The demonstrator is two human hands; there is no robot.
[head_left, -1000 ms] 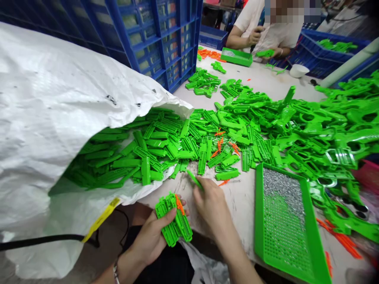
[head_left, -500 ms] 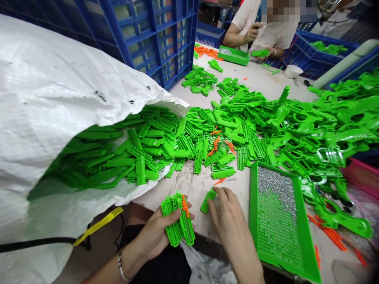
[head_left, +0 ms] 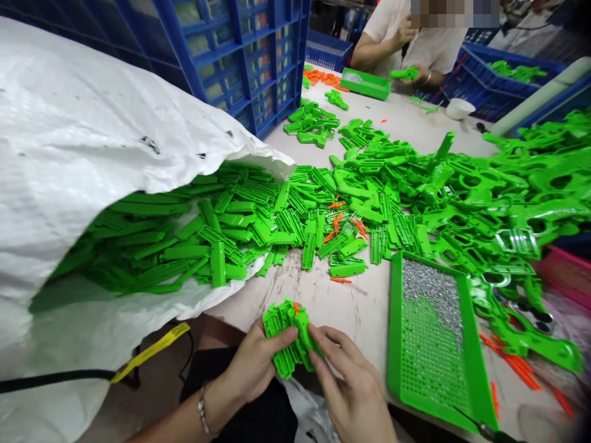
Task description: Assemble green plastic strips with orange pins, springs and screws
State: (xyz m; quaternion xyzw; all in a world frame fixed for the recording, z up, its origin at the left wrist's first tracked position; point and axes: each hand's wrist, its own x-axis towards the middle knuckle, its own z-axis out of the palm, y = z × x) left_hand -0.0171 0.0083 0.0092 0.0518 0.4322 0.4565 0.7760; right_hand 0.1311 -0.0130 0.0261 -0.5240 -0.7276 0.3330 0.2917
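Observation:
My left hand [head_left: 253, 363] is closed around green ribbed plastic pieces [head_left: 282, 344] held side by side, the thumb lying across them. An orange plastic part [head_left: 297, 307] shows at the top of the right-hand piece. My right hand [head_left: 351, 375] grips a smooth green plastic cover [head_left: 302, 329] between thumb and fingers and holds it against that piece; the fit between the two is hidden. On the table beyond my hands lies an orange part with a thin rod [head_left: 341, 280]. Many loose green pieces [head_left: 346, 269] lie further back.
A white sack [head_left: 115, 123] of green pieces opens at the left, beside a blue crate [head_left: 240, 55]. At right stands a green tray [head_left: 434, 344] of small metal parts, with a screwdriver-like tool [head_left: 484, 429] by its near corner. Green toy gun shells [head_left: 498, 178] pile behind; a person [head_left: 392, 37] works opposite.
My right hand has moved left, bringing the green cover from above the table onto the piece in my left hand. The orange part there is now mostly covered.

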